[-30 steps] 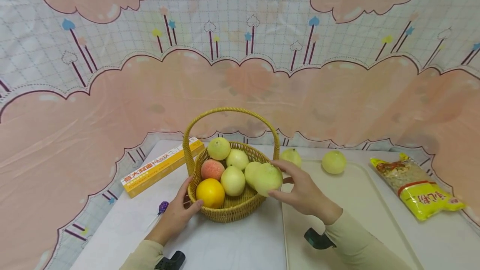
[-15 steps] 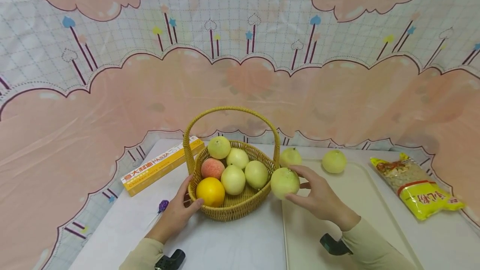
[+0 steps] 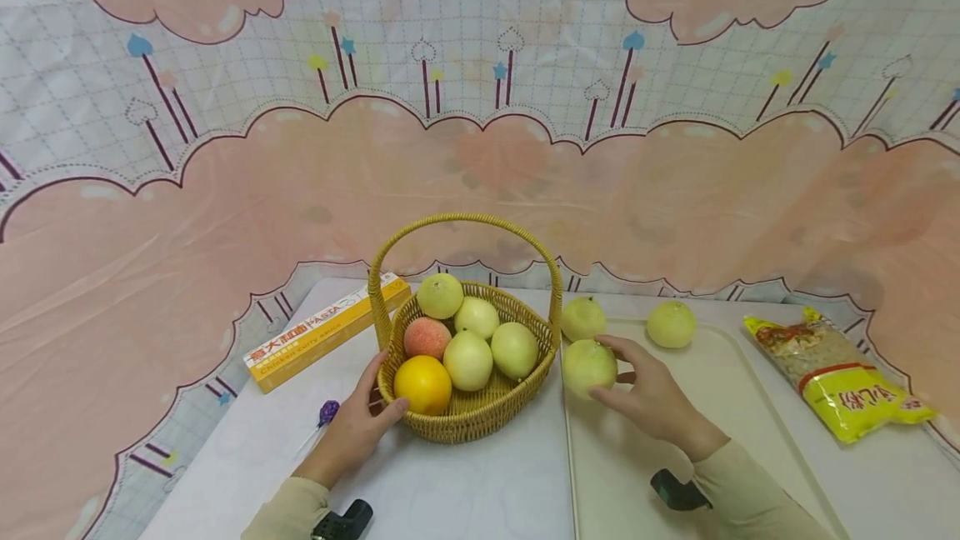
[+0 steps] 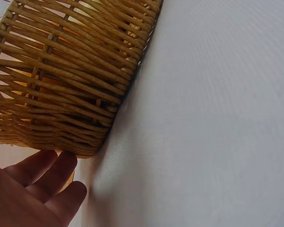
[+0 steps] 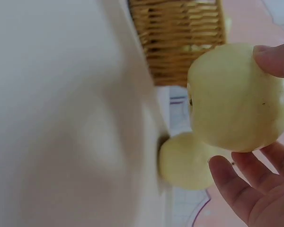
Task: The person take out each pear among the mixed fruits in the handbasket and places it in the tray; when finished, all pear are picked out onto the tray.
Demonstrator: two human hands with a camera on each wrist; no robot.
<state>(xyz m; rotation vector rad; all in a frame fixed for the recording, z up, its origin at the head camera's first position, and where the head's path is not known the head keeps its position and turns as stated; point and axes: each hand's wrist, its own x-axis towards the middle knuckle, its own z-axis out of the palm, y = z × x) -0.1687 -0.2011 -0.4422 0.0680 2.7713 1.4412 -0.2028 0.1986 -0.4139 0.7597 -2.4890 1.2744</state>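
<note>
Gripping a pale green fruit (image 3: 588,366) mid-frame over the tray (image 3: 720,423), the right hand (image 3: 651,396); left hand (image 3: 352,432), fingers relaxed, touches the basket (image 3: 465,415).

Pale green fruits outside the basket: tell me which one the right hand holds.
The pale fruit at the tray's near-left corner, beside the basket, held by the right hand. The other two lie farther back, untouched.
</note>
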